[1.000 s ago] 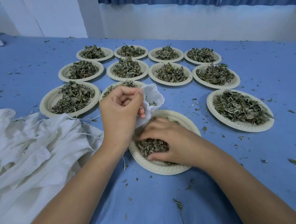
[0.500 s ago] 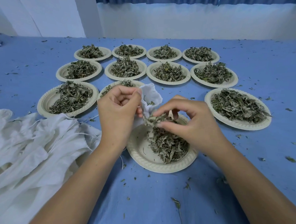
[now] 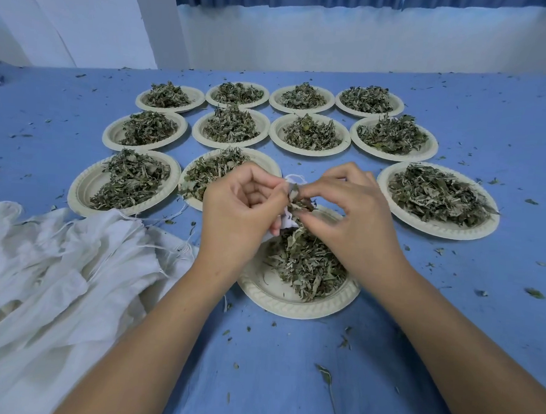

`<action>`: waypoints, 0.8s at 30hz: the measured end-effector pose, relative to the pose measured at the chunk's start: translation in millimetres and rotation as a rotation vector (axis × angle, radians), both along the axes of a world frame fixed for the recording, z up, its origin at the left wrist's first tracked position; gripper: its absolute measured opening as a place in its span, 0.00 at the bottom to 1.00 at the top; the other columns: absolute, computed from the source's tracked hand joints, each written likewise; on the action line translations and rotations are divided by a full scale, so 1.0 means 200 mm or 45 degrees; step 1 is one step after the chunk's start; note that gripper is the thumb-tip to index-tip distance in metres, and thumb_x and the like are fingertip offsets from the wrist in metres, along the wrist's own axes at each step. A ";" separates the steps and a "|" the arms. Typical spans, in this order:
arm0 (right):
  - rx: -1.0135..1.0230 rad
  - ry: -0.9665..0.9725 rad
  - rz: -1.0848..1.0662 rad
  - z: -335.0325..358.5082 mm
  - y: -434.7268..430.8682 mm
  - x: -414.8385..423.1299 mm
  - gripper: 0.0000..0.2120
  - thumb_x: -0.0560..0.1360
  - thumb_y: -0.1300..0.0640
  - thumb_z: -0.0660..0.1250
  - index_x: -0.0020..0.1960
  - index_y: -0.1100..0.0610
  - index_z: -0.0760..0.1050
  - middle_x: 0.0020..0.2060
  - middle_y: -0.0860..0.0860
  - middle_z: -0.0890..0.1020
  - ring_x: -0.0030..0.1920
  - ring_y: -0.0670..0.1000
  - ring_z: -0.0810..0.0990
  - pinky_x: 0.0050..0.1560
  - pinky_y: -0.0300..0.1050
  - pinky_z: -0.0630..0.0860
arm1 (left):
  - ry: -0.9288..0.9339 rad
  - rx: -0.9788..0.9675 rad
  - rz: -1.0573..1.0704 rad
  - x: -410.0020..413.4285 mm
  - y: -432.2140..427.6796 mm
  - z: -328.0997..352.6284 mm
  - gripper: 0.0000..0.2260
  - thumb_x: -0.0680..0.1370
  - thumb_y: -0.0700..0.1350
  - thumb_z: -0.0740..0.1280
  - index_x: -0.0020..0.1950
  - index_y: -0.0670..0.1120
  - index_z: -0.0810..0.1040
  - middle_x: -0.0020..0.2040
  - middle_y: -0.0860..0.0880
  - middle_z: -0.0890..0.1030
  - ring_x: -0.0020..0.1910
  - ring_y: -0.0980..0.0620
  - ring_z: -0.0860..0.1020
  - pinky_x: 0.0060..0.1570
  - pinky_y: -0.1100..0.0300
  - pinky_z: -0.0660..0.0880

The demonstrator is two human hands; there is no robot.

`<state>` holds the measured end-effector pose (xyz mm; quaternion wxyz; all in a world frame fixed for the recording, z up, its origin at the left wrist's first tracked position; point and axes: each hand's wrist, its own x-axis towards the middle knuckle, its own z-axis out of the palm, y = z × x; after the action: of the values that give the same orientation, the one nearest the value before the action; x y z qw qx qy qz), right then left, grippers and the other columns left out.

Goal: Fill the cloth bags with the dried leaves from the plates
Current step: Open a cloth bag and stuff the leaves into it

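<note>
Step in hand: stuffing one pinch of leaves into a bag, above the nearest plate.
Left hand: the left hand [image 3: 243, 205] is curled round the small white cloth bag [image 3: 285, 222] and holds its mouth up. Most of the bag is hidden behind the fingers.
Right hand: the right hand [image 3: 347, 210] pinches a tuft of dried grey-green leaves [image 3: 299, 202] between thumb and fingertips, right at the bag's mouth.
Source: the round cream paper plate [image 3: 279, 302] lies directly under both hands, with a loose mound of dried leaves [image 3: 306, 265] on it.
Bag fill: cannot tell, as the inside is out of sight.
Waiting: eleven other heaped plates [image 3: 435, 228] stand in rows beyond. A heap of empty white drawstring bags [image 3: 56, 274] lies to the left on the blue tablecloth [image 3: 257, 364].
Progress: early, I judge, with nearly every plate full.
Next move calls for: pushing the tuft down past the rim before letting go, with the mouth held wide. After that, another pinch from the mound below.
Risk: brittle leaves may crumble and scatter, and crumbs already dot the cloth.
</note>
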<state>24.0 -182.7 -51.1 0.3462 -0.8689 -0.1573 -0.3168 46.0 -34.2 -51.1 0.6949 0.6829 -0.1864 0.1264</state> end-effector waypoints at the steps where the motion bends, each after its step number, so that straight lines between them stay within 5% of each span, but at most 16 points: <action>1: -0.052 0.000 0.031 0.00 0.00 0.00 0.08 0.67 0.59 0.77 0.45 0.56 0.83 0.42 0.47 0.81 0.47 0.51 0.73 0.49 0.49 0.67 | 0.004 0.000 0.001 0.00 0.00 0.00 0.07 0.76 0.34 0.70 0.39 0.44 0.77 0.26 0.51 0.78 0.21 0.59 0.73 0.25 0.67 0.72; 7: 0.151 -0.054 0.134 0.05 -0.03 -0.03 0.08 0.67 0.55 0.76 0.44 0.51 0.80 0.40 0.40 0.79 0.50 0.44 0.73 0.59 0.46 0.63 | 0.013 -0.031 0.044 0.00 0.00 0.00 0.07 0.76 0.33 0.69 0.40 0.42 0.77 0.27 0.49 0.78 0.21 0.57 0.73 0.25 0.67 0.72; 13: -0.139 -0.105 0.069 0.02 0.00 -0.01 0.03 0.68 0.60 0.74 0.36 0.55 0.83 0.37 0.42 0.83 0.54 0.52 0.78 0.60 0.52 0.56 | -0.007 0.045 -0.052 -0.01 0.00 0.00 0.06 0.76 0.33 0.69 0.40 0.39 0.77 0.25 0.50 0.77 0.21 0.57 0.72 0.24 0.64 0.72; 19: 0.005 0.037 0.247 0.05 -0.05 -0.02 0.11 0.71 0.47 0.66 0.46 0.54 0.81 0.48 0.42 0.81 0.59 0.47 0.72 0.64 0.49 0.55 | 0.104 -0.088 0.035 0.01 0.01 0.01 0.07 0.77 0.33 0.68 0.40 0.41 0.77 0.24 0.51 0.76 0.20 0.58 0.72 0.25 0.67 0.71; 24: -0.264 0.027 0.140 0.06 -0.07 -0.01 0.21 0.64 0.42 0.76 0.51 0.52 0.78 0.49 0.41 0.78 0.58 0.48 0.69 0.63 0.47 0.54 | 0.118 -0.141 0.055 0.01 0.01 0.02 0.08 0.77 0.32 0.66 0.39 0.40 0.76 0.23 0.52 0.75 0.20 0.58 0.71 0.25 0.67 0.71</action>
<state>22.2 -197.3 -39.2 0.2730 -0.8935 -0.2328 -0.2700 48.6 -31.2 -46.4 0.7365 0.6525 -0.1320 0.1198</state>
